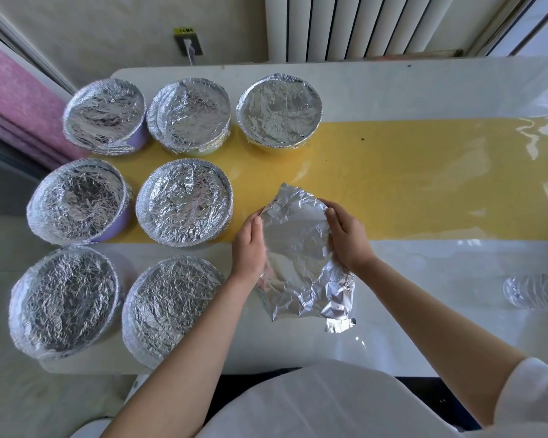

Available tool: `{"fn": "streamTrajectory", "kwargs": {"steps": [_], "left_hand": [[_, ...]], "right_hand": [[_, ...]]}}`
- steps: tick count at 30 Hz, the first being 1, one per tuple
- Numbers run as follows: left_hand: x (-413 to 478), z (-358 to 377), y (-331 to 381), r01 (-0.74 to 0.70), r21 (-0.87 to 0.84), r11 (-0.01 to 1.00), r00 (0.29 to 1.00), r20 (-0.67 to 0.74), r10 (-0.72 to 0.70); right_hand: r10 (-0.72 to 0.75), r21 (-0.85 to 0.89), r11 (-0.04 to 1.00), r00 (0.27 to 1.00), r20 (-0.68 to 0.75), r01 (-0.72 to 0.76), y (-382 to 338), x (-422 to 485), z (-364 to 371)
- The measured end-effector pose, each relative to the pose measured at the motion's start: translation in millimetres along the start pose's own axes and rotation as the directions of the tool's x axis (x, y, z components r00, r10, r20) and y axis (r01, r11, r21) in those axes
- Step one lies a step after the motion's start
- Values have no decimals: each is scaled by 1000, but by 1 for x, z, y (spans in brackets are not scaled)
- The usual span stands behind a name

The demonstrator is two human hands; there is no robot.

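Pinching opposite edges, my left hand and right hand flank the foil sheet, lengthwise away from me.

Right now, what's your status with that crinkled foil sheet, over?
Left hand, right hand both gripping crumpled silver foil sheet. Seven foil-covered round bowls sit left, apart. Nothing blocking.
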State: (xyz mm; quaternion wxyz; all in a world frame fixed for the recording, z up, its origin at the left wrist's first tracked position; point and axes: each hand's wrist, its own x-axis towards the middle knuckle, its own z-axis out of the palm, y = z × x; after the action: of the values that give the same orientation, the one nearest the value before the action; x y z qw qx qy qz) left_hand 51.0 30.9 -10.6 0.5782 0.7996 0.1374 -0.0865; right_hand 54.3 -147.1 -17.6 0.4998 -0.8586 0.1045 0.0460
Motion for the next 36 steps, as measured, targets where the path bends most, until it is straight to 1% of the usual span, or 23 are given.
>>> {"fn": "streamTrajectory", "kwargs": {"steps": [3,6,8,10,11,12,14,15,16,17,18,20,23,27,31,36], "left_hand": [[0,-2,2,4,20,1000,1000,20,-4],[-2,-4,4,-25,146,989,999,48,18],[-4,-4,4,-90,269,959,996,46,80],[-5,-4,6,-202,371,906,978,39,203],[-3,-4,8,-278,419,864,958,51,284],[0,-3,11,-356,460,814,929,82,360],[11,-3,15,-498,514,699,859,182,479],[18,-2,17,-552,528,646,826,240,510],[23,-1,19,-588,535,606,802,292,520],[27,0,19,-609,534,587,789,332,516],[30,1,20,-615,524,589,786,357,504],[33,1,21,-591,474,653,807,365,465],[35,-1,23,-507,382,772,859,298,416],[38,-1,22,-393,320,862,916,212,340],[41,0,21,-321,295,900,945,164,283],[41,0,22,-319,303,898,946,152,285]], "right_hand": [[-8,-15,1000,1000,8,8,-2,-1,-1],[-13,-23,1000,1000,19,13,-5,-2,-3],[-3,-37,999,999,37,4,-7,-2,-4],[-36,-138,990,998,43,42,-5,-1,-5],[-106,-203,973,994,39,111,-5,-1,-6],[-206,-259,942,977,47,211,-5,1,-8],[-401,-352,832,903,154,429,-7,8,-10],[-449,-381,777,865,223,502,-9,13,-11],[-466,-394,742,840,278,542,-11,18,-10],[-461,-397,732,832,310,554,-13,23,-8],[-443,-393,743,839,317,541,-16,25,-6],[-373,-368,806,881,291,463,-18,27,-2],[-280,-337,871,926,253,356,-19,28,-1],[-243,-308,901,942,230,307,-22,31,-1],[-249,-306,903,948,198,302,-23,31,0],[-260,-290,906,947,190,307,-24,31,1]]}}
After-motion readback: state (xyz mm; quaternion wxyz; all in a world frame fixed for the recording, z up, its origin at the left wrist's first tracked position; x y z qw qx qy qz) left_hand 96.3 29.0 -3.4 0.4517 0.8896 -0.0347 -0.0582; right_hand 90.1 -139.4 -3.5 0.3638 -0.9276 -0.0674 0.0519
